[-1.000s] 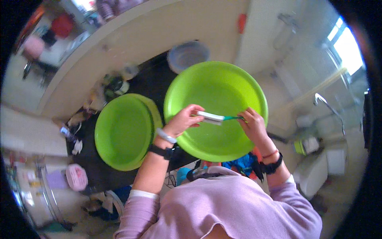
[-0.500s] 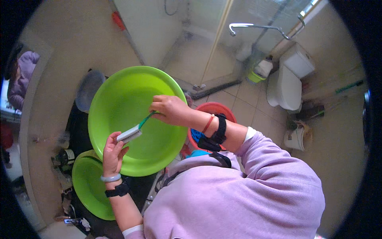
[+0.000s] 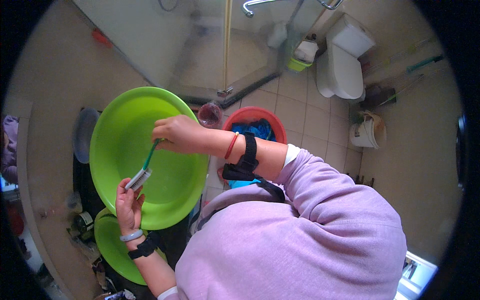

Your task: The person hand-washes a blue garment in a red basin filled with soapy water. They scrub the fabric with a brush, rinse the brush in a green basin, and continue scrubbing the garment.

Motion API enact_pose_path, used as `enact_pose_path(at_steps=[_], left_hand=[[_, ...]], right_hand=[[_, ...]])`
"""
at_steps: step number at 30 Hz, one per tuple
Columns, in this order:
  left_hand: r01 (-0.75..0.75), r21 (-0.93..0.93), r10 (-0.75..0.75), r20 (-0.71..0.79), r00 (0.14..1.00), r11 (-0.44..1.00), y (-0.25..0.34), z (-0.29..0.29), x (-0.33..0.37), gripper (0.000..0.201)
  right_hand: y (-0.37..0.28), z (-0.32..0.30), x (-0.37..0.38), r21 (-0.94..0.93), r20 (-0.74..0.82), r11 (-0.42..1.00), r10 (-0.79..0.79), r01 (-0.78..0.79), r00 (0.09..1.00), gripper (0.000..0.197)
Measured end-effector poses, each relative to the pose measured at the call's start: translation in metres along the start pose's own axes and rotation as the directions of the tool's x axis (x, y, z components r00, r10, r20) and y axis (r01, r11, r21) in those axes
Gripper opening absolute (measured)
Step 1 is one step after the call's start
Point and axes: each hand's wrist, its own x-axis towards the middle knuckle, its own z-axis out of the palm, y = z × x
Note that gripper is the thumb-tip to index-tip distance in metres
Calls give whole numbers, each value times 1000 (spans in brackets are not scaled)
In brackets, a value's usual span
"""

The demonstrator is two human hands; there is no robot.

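Observation:
Over a large green basin (image 3: 112, 120) I hold a brush (image 3: 139, 180) with a white head, pale bristles and a thin green handle. My right hand (image 3: 177, 133) pinches the end of the handle, its fingers closed and bent downward. At the other end, the fingers and thumb of my left hand (image 3: 130, 207) are around the tip of the white head, near the basin's near-left rim. The bristles face to the right. Inside the large basin I see only bare green plastic.
A second green basin (image 3: 117, 250) sits partly under the large one. A red basin (image 3: 280, 127) with blue cloth stands on the tiled floor beyond my right forearm. A grey-blue basin (image 3: 86, 135) leans at the left. Farther off are a toilet (image 3: 345, 75), a white bucket (image 3: 364, 134) and a glass shower.
My view has shifted, so the room sits lower and further left. The brush has turned steeper, its handle pointing more away from me, and its bristles show more. Both hands stay on it.

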Motion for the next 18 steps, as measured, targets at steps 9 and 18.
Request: enact_pose_path(at_steps=[9,18], left_hand=[[-50,-158,51,8,999,986,1,1,-4,28],[-40,-231,27,-60,998,972,1,6,-3,29]], right_hand=[[1,1,0,-53,75,998,-37,41,996,19],[-5,-10,-2,78,62,997,-1,-4,998,26]])
